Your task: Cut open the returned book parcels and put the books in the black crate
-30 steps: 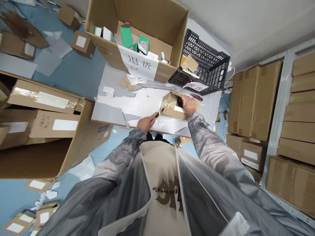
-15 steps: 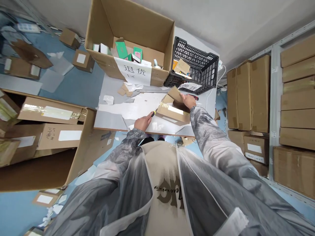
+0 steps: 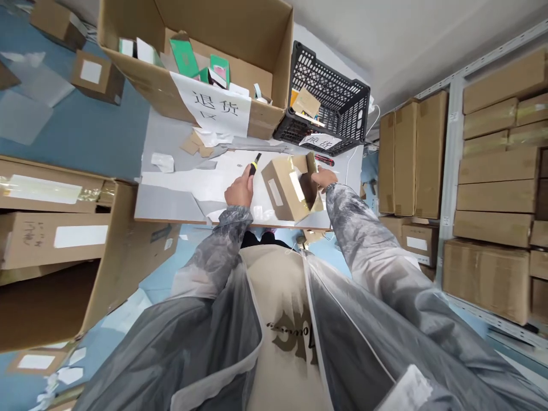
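Observation:
My left hand [image 3: 240, 189] is closed round a yellow-and-black utility knife [image 3: 254, 165], its tip pointing up and away from me. Just right of it, a small brown cardboard box [image 3: 279, 178] is tipped on the white table [image 3: 205, 185], its open side turned to the right. White labels and clear tape show on the box. My right hand [image 3: 325, 178] grips the box at that open side, by the flaps; some fingers are hidden. Behind the right hand lies a red-and-black tool [image 3: 324, 160], perhaps another cutter.
A large carton [image 3: 145, 80] holding green and white boxes stands at the table's back. Beside it is a black plastic crate [image 3: 338, 85] with small items. Another big carton [image 3: 103, 257] of boxes is at left. Shelves of cartons [image 3: 488, 279] line the right.
The box has been tipped so its open side faces right rather than up. My left hand and knife have moved off the box, the knife now pointing upward. The camera view has shifted.

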Demonstrator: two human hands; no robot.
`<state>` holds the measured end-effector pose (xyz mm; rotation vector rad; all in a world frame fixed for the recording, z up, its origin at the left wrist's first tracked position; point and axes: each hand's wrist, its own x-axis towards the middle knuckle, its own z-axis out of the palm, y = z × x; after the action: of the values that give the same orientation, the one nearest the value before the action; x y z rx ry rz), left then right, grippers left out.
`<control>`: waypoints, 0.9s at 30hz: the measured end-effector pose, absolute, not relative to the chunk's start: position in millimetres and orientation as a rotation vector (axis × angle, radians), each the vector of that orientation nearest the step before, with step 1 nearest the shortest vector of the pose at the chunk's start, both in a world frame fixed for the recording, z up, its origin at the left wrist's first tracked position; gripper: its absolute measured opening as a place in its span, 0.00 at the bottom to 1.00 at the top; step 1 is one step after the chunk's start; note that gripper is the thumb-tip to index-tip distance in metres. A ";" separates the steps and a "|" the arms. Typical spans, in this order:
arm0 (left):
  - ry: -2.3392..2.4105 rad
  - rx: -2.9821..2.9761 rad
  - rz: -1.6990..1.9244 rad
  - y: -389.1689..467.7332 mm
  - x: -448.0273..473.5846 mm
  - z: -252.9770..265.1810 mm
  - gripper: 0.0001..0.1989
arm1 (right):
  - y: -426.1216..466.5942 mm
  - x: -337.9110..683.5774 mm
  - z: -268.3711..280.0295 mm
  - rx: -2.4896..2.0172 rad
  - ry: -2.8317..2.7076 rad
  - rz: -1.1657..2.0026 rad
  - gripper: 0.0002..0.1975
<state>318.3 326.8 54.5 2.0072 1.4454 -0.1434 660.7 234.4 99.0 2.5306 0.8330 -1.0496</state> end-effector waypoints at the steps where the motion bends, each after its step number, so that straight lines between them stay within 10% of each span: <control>1: 1.458 1.960 -0.107 321.8 316.1 53.3 0.36 | 228.0 659.3 99.2 2.602 0.677 -1.188 0.50; 8: 1.337 1.773 0.257 253.0 278.0 28.5 0.39 | 195.6 600.8 106.3 3.029 -0.090 -1.843 0.25; 13: 1.389 1.680 0.268 221.2 260.8 7.8 0.38 | 196.0 557.6 109.5 2.909 -0.277 -2.143 0.44; 22: 1.369 1.709 0.181 240.2 272.1 -3.3 0.33 | 231.3 581.9 126.7 2.481 0.903 -0.584 0.39; 27: 1.359 1.678 0.223 254.2 265.9 0.4 0.33 | 281.7 599.5 112.8 2.022 1.771 -0.357 0.51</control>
<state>265.9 254.2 0.4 1.6783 1.3589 0.2227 599.5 281.7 112.8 2.0222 1.7714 -0.3569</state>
